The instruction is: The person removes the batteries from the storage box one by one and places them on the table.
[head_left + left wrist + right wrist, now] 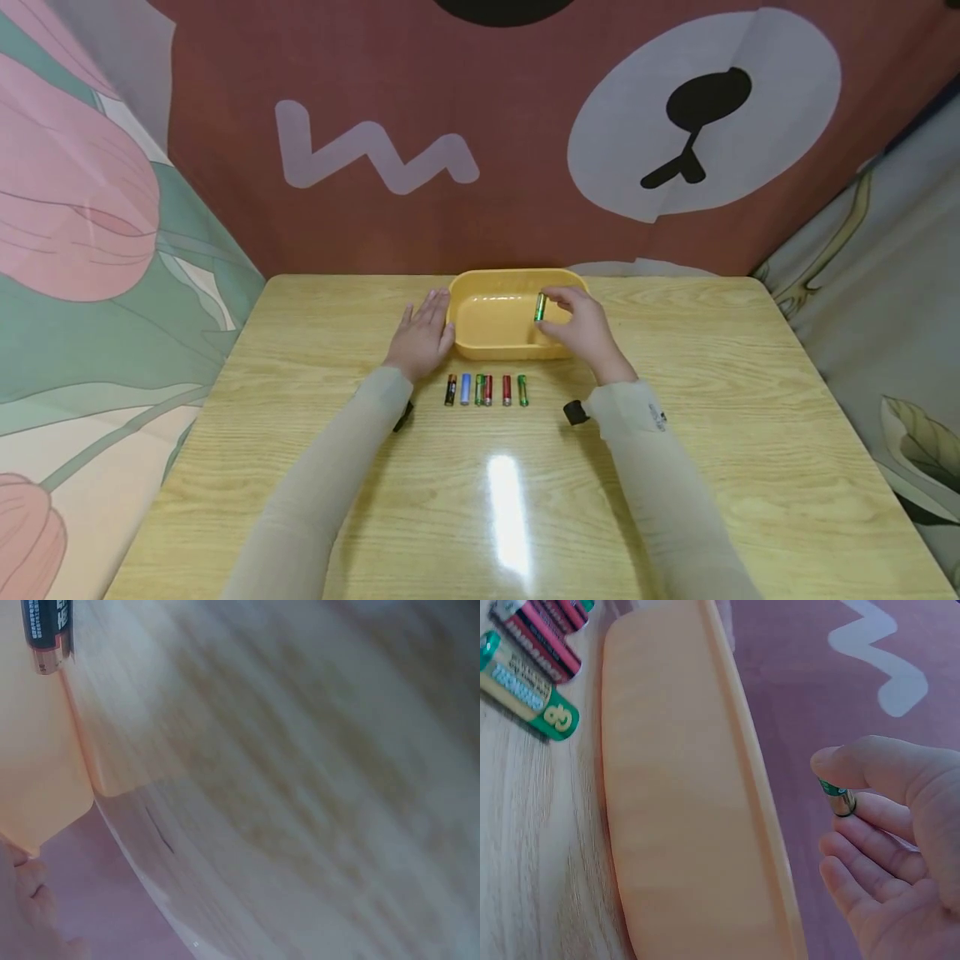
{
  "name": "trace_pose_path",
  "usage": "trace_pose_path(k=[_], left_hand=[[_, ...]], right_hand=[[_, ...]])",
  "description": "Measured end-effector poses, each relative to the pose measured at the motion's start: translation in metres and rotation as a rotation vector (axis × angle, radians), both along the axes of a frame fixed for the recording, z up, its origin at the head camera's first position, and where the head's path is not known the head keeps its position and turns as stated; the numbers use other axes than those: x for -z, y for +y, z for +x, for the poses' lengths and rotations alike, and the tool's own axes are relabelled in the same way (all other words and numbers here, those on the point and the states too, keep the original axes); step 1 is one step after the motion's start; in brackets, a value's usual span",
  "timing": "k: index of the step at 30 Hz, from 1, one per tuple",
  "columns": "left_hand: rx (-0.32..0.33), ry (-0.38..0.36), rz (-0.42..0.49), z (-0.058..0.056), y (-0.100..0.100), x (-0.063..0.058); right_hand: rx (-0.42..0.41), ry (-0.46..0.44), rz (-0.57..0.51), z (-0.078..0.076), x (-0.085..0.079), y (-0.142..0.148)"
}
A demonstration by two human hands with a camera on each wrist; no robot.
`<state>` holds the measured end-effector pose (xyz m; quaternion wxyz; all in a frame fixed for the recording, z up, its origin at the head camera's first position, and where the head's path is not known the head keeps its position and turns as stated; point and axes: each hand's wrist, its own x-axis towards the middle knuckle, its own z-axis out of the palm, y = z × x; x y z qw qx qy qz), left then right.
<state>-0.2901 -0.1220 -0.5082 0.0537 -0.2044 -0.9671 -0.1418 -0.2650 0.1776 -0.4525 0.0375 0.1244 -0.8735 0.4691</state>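
Observation:
Between thumb and fingers my right hand (585,329) pinches a green battery (540,307) above the right part of a yellow plastic tray (517,352). In the right wrist view the battery's metal end (843,804) shows between the fingertips. My left hand (422,337) lies with straight fingers against the tray's left end. In front of the tray several batteries stand in a row: a black one (451,390), a blue one (466,389), a green one (480,390), two red ones, one of them at the right (507,390), and another green one (522,390).
All of it rests on a light wooden table (420,500). Behind the table's far edge hangs a reddish-brown cloth (525,208) with a printed bear face. Patterned curtains flank both sides. A black wrist device (576,412) sits under the right sleeve.

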Motion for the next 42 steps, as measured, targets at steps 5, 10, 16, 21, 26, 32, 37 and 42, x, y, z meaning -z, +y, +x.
trace_pose_path(k=[5,10,16,21,26,32,37,42], left_hand=[[0.001,0.018,-0.002,0.000,0.000,0.001],[-0.002,0.013,-0.010,0.000,0.000,0.000],[-0.003,0.005,-0.013,0.001,0.000,-0.002],[-0.004,0.008,-0.018,0.002,0.000,-0.004],[-0.005,0.006,-0.014,0.003,0.001,-0.006],[-0.003,-0.006,-0.014,0.003,0.001,-0.007],[-0.001,-0.011,-0.010,0.003,0.001,-0.006],[-0.004,-0.011,-0.013,0.003,0.001,-0.004]], right_hand=[[0.007,-0.010,-0.047,0.012,-0.002,0.002],[0.024,-0.034,-0.067,0.024,-0.006,0.004],[0.039,-0.047,-0.074,0.037,-0.006,0.007],[0.040,-0.065,-0.072,0.046,-0.003,0.009],[0.033,-0.082,-0.077,0.052,0.000,0.010],[0.032,-0.104,-0.096,0.056,0.001,0.012],[-0.020,-0.107,-0.080,0.061,0.001,0.016],[-0.087,-0.107,-0.043,0.064,0.004,0.019]])
